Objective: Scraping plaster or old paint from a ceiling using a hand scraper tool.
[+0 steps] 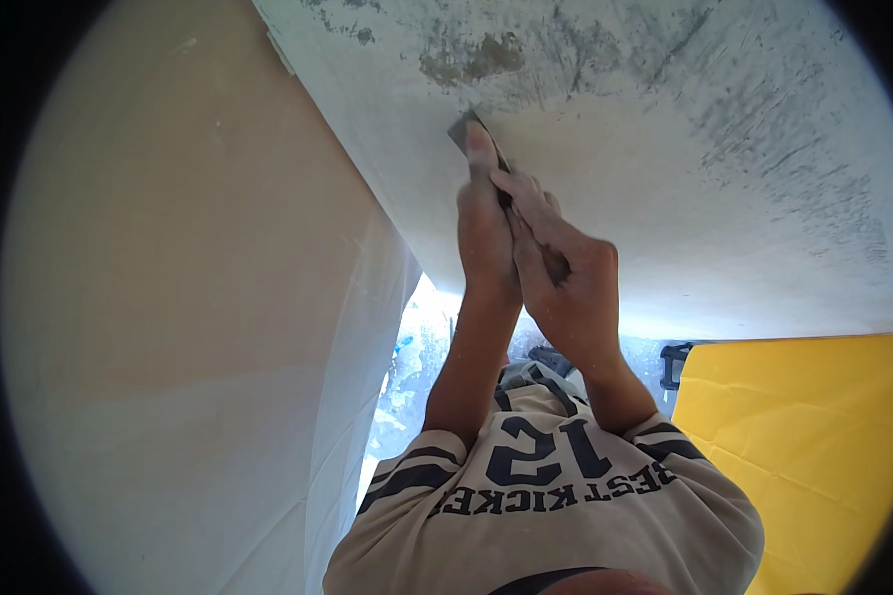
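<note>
Both arms reach up to a pale whitish plastered surface point(605, 169) marked with grey scuffs. A dark grey flat piece point(459, 132), something like a sanding block, lies against it at a slant. My left hand point(488, 233) is closed round this piece, its thumb stretched along the near face. Close beside it, my right hand point(577, 273) has its fingers bent and pressed to the lower end of the same piece. The far side of the piece and several fingertips are hidden. Pale dust coats the fingers of both hands.
A beige wall point(189, 248) meets the plastered surface along a slanting edge on the left. Thin clear sheeting point(352, 327) hangs by that wall. A yellow panel point(804, 436) stands at the lower right, beside a black bracket-like part point(674, 365).
</note>
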`<state>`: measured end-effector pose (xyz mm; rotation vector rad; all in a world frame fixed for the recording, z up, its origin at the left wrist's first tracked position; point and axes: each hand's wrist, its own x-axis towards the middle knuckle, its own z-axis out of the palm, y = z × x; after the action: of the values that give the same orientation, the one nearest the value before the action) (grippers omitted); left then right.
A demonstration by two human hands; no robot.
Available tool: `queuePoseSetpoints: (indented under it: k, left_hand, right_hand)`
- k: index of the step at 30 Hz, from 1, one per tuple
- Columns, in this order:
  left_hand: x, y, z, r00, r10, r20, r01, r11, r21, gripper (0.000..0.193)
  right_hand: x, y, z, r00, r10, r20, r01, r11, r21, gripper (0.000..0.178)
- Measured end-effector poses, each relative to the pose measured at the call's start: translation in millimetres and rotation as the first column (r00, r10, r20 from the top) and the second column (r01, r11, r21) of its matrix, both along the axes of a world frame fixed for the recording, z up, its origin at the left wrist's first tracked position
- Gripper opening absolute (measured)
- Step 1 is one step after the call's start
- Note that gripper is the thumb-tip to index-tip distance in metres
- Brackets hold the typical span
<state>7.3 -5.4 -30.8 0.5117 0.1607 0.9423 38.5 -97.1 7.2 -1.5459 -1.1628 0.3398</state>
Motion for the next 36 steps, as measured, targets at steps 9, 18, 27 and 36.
queuePoseSetpoints:
  k: [9,18,27,36]
  left_hand:
    - [-3,20,8,0.999,0.032,-0.043,-0.029,0.998,0.053,0.056]
    - [-5,35,0,0.993,0.055,-0.105,-0.043,0.992,0.117,0.060]
    - [-6,43,-2,0.995,0.044,-0.092,-0.041,0.999,0.034,0.057]
    - [-14,29,10,0.999,0.025,-0.041,-0.021,0.995,0.096,0.057]
  right_hand:
    - [-3,17,5,0.998,-0.002,-0.059,0.003,1.000,0.019,0.041]
    - [-3,32,-2,0.996,-0.003,-0.085,0.001,1.000,-0.028,0.041]
    - [-5,43,-11,0.998,-0.011,-0.063,0.012,1.000,0.017,0.040]
    - [-14,26,3,0.997,0.013,-0.076,-0.011,1.000,0.023,0.041]
